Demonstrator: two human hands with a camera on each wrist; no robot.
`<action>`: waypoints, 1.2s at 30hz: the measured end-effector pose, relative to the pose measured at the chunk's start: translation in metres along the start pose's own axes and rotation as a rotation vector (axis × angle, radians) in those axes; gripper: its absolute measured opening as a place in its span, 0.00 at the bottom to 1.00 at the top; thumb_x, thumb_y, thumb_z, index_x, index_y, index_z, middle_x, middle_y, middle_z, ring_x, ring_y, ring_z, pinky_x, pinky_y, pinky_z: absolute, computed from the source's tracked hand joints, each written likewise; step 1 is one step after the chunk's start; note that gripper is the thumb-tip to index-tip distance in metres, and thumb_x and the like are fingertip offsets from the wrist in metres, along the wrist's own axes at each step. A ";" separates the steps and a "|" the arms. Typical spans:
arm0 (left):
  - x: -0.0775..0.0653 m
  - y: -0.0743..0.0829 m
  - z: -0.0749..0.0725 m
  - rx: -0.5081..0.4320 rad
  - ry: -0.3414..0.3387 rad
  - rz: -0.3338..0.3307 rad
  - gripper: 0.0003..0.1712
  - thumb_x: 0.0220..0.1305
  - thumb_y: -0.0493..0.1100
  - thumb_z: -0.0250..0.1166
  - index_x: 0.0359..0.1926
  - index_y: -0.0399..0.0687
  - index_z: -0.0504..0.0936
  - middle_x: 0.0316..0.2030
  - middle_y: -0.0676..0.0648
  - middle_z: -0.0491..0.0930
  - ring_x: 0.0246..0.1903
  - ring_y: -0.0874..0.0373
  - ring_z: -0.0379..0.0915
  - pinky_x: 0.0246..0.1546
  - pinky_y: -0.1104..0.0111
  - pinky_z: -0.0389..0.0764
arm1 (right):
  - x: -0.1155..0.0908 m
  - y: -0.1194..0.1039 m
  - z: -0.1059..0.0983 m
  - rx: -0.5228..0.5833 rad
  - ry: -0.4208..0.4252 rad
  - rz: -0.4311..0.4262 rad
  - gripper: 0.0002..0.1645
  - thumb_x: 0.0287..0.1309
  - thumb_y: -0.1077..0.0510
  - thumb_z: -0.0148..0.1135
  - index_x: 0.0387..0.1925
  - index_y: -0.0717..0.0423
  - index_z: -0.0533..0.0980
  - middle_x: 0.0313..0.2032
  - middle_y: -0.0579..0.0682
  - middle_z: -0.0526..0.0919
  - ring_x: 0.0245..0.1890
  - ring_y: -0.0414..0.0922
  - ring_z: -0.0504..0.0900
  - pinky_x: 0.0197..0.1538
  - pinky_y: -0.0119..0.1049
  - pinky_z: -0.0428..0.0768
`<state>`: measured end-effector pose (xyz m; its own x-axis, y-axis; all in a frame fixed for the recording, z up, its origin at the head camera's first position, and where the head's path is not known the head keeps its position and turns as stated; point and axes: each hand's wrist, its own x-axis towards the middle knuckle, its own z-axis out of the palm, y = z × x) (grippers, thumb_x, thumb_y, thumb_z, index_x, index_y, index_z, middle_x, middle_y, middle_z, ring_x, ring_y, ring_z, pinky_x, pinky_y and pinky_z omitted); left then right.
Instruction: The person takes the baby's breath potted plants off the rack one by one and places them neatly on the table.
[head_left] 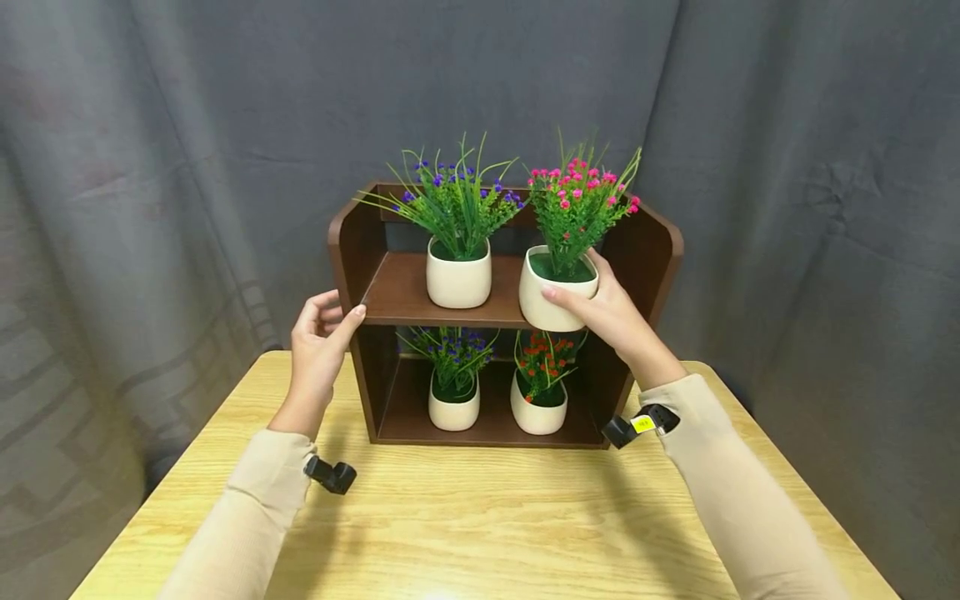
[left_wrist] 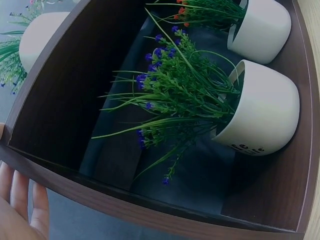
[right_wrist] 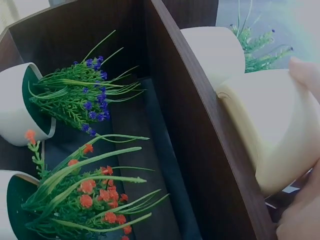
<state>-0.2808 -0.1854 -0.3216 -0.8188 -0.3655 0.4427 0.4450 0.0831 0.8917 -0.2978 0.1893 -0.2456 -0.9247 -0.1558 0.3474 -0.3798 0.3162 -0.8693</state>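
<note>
Pot (head_left: 546, 307), smooth, rounded, pink-flowered, sits in the right grip (head_left: 618, 318).

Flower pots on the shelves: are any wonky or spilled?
The pink-flowered pot tilts at the front edge of the top shelf, while the purple-flowered pot beside it stands straight. The right hand holds the tilted one, probably causing that. Nothing looks spilled.

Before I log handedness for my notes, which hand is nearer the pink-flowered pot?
Right. The right hand grips the pink-flowered pot; the left hand is farther off, holding the left edge of the shelf unit.
</note>
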 end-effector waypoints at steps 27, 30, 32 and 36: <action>-0.001 0.000 -0.001 0.072 0.033 0.079 0.22 0.61 0.45 0.73 0.55 0.45 0.81 0.37 0.53 0.79 0.32 0.60 0.72 0.31 0.74 0.75 | -0.036 -0.013 -0.025 -0.149 -0.065 0.030 0.59 0.58 0.41 0.71 0.79 0.47 0.45 0.66 0.53 0.67 0.66 0.48 0.65 0.69 0.51 0.59; -0.001 0.000 -0.002 0.074 0.037 0.085 0.21 0.61 0.46 0.73 0.54 0.47 0.81 0.37 0.52 0.79 0.32 0.60 0.72 0.31 0.74 0.75 | -0.040 -0.013 -0.027 -0.148 -0.071 0.027 0.59 0.59 0.41 0.70 0.79 0.46 0.44 0.67 0.54 0.66 0.67 0.49 0.64 0.69 0.52 0.59; -0.001 0.000 -0.002 0.073 0.037 0.083 0.21 0.61 0.46 0.74 0.54 0.48 0.81 0.37 0.52 0.79 0.32 0.59 0.72 0.31 0.74 0.75 | -0.044 -0.013 -0.030 -0.154 -0.071 0.022 0.59 0.59 0.41 0.70 0.79 0.46 0.44 0.67 0.54 0.66 0.66 0.49 0.65 0.68 0.53 0.60; -0.001 -0.001 -0.001 0.081 0.031 0.074 0.23 0.61 0.46 0.74 0.56 0.47 0.81 0.38 0.52 0.78 0.33 0.59 0.72 0.31 0.74 0.75 | -0.053 -0.011 -0.036 -0.170 -0.065 0.014 0.56 0.61 0.43 0.69 0.78 0.48 0.45 0.65 0.56 0.68 0.64 0.50 0.67 0.66 0.54 0.62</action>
<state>-0.2803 -0.1861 -0.3225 -0.7728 -0.3838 0.5054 0.4718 0.1853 0.8620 -0.2458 0.2272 -0.2415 -0.9286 -0.2084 0.3071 -0.3705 0.4714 -0.8003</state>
